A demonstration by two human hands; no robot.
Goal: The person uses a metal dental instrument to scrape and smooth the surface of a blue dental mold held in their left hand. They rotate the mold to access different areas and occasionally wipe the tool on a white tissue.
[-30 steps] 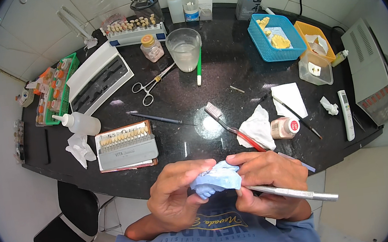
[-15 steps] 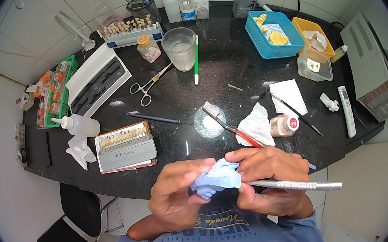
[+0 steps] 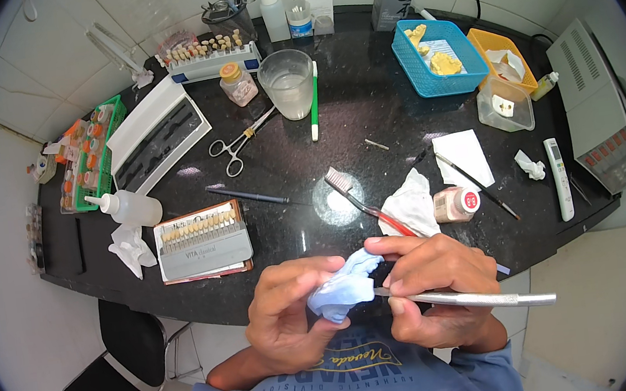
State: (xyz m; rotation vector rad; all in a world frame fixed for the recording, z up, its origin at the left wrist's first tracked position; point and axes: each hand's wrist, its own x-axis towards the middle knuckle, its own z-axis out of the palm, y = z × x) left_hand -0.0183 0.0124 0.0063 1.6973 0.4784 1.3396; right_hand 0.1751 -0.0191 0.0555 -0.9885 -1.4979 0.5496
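Observation:
My left hand (image 3: 288,318) grips a light blue dental cast (image 3: 347,288), thumb below it and fingers along its left and upper side. The cast is held tilted above the table's front edge, close to my body. In my right hand (image 3: 447,284) is a slim silver knife-like tool (image 3: 487,298), held like a pen. Its handle sticks out to the right, and its short dark tip meets or nearly meets the cast's right edge. One right fingertip rests at the cast's upper right corner. Whether the tip is pressing in is too small to tell.
On the black table (image 3: 271,235) ahead lie a toothbrush (image 3: 368,205), crumpled tissue (image 3: 410,204), a pink-filled bottle (image 3: 457,204) and a brush on paper (image 3: 478,184). A tooth shade guide (image 3: 205,248) is at left. Farther back stand a glass (image 3: 289,86) and a blue basket (image 3: 407,76).
The cast has turned in my left hand, its right end rising. My right hand has shifted slightly right, and the tool's tip now shows at the cast's edge.

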